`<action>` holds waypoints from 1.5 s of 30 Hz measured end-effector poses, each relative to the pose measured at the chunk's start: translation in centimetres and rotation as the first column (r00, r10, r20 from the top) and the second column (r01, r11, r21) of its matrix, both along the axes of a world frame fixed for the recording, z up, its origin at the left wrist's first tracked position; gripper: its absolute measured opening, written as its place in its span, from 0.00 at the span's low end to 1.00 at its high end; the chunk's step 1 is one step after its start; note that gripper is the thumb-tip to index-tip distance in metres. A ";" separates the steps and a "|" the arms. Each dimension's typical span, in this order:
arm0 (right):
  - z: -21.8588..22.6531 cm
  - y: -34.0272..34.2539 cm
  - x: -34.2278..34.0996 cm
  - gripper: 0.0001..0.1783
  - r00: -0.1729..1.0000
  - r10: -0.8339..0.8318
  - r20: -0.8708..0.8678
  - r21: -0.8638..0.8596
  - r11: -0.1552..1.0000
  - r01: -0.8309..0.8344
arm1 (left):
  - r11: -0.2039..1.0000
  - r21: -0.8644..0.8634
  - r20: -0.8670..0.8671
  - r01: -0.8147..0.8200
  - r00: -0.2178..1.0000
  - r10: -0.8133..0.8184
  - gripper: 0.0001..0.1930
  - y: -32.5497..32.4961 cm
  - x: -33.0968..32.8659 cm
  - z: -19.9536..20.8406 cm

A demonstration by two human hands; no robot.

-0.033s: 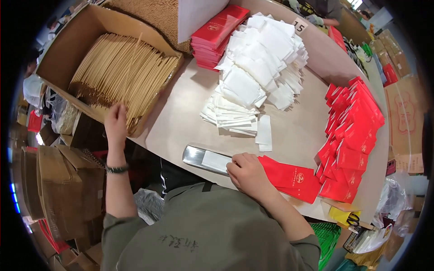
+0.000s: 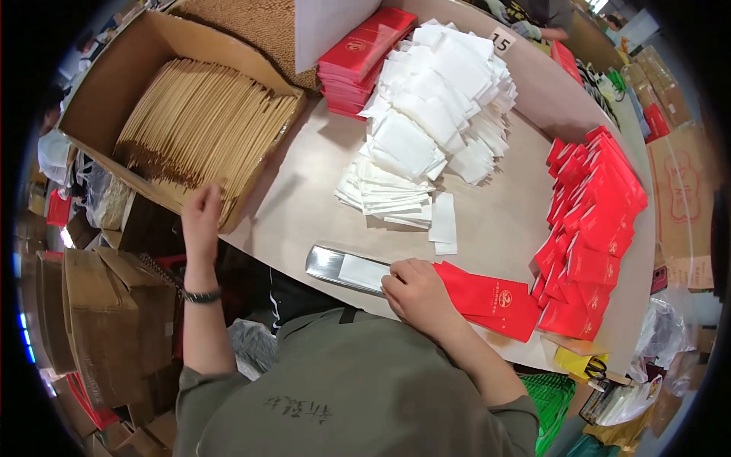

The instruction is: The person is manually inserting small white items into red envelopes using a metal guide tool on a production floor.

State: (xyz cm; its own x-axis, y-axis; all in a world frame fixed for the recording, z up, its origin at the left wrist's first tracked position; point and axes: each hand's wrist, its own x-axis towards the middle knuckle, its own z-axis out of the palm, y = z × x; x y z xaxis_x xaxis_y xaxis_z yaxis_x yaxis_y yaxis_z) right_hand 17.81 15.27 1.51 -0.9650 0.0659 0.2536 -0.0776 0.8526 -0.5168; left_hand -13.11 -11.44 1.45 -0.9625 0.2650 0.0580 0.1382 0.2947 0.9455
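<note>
a workshop, by the look of its goods in bulk: sticks (image 2: 205, 114) by the hundred line an open carton (image 2: 95, 87) at a pale table (image 2: 285, 217), where white slips (image 2: 426, 114) and red packets (image 2: 598, 236) lie heaped. a numbered card (image 2: 502, 41) marks the table's raised edge; beyond, a co-worker's gloved hand (image 2: 527, 30) shows. brown boxes (image 2: 103, 320) and plastic bags (image 2: 661, 335) crowd both sides.

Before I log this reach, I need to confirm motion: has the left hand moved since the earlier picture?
Yes: the left hand has shifted slightly down the picture and to the right, judged against the cardboard box of sticks.
</note>
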 end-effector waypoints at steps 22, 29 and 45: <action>-0.2 0.3 2.6 0.20 0.986 -0.168 0.011 0.069 0.984 0.167 | 0.722 -0.471 -0.099 0.507 0.783 -0.614 0.14 11.2 14.1 0.2; -1.1 0.4 1.9 0.22 0.992 -0.125 -0.024 0.072 0.989 0.127 | 0.637 -0.098 0.167 0.765 0.643 -0.747 0.19 14.4 19.3 -0.2; 7.2 16.5 10.9 0.11 0.882 -0.463 -0.085 0.405 0.793 0.455 | 0.564 -0.448 0.258 0.694 0.704 -0.661 0.22 10.9 14.4 2.1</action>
State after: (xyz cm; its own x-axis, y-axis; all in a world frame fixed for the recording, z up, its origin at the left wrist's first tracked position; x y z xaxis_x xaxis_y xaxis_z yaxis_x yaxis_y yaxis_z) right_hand 28.74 31.80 8.66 -0.8517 0.3989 0.3398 0.3819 0.9166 -0.1186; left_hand 1.29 -0.53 3.53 -0.4852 0.8148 -0.3172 0.4441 0.5422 0.7133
